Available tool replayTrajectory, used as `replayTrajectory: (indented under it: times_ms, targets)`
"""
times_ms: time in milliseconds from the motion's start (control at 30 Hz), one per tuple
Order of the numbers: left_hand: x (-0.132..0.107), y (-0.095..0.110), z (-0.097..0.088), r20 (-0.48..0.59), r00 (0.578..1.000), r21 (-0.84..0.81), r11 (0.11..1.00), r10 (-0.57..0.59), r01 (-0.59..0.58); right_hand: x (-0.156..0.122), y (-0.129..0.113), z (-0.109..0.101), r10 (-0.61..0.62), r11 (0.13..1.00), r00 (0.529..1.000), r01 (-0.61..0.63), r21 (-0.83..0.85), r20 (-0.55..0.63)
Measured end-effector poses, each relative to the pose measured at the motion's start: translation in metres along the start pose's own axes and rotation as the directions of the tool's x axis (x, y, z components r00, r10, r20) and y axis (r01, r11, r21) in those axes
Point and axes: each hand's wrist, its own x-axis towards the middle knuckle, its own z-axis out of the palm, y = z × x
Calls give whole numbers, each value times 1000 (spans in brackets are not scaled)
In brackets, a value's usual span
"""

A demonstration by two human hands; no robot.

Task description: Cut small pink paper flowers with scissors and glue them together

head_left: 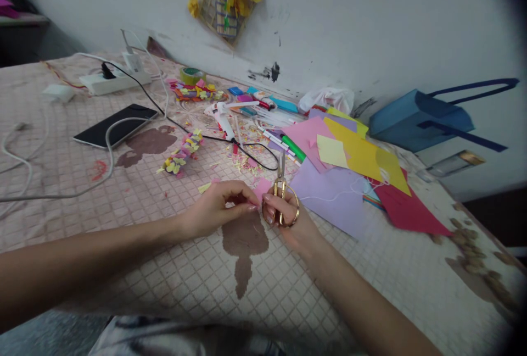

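Note:
My right hand (294, 221) is wrapped around the gold handles of a pair of scissors (280, 188). Their blades point away from me and look nearly closed. Just left of them, my left hand (224, 207) has thumb and forefinger pinched together. A small piece of pink paper (262, 185) shows at those fingertips, partly hidden by both hands. Beyond my left wrist lies a strip of small purple and yellow paper flowers (183, 153). A scrap of yellow paper (204, 187) peeks out behind my left hand.
Colored sheets, among them a purple sheet (329, 194) and a red sheet (405, 205), spread to the right. A white glue gun (224, 120) stands among paper bits and markers. A black tablet (115, 125), power strip (115, 82) and cables occupy the left. A blue bag (420, 120) sits far right.

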Motion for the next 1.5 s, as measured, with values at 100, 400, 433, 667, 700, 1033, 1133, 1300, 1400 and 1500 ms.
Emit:
replayTrajectory:
  times_ms: [100,400,433,667,700,1033,1133,1300,1400,1500]
  targets:
    - [1,0,0,15,999,-107,993,-51,52,-2,0,2,-24,1000,1000,24,-18,6]
    - [4,-7,-1,69,967,-351,902,-244,252,-5,0,6,-18,997,1000,17,-75,-16]
    - [4,-8,-1,76,965,-363,894,-253,263,-5,0,7,-22,996,1000,20,-82,-14]
    - [5,-8,0,103,957,-467,837,-272,287,-6,2,8,-34,993,999,31,-115,-22]
    - [5,-7,0,105,955,-474,831,-276,292,-6,2,8,-35,993,999,32,-117,-23]
    - [4,-9,-1,101,961,-461,844,-257,274,-8,1,9,-81,956,997,77,-284,0]
    - [4,-7,-1,113,959,-451,846,-262,284,-8,2,8,-102,954,994,90,-285,-29]
    - [4,-8,-2,171,948,-432,845,-267,316,-8,1,9,-109,962,992,91,-258,-55]
    - [4,-8,-2,162,941,-419,843,-296,337,-9,1,9,-133,959,989,113,-260,-61]
    - [5,-4,-2,219,923,-422,822,-317,383,-10,1,10,-145,957,988,126,-261,-55]
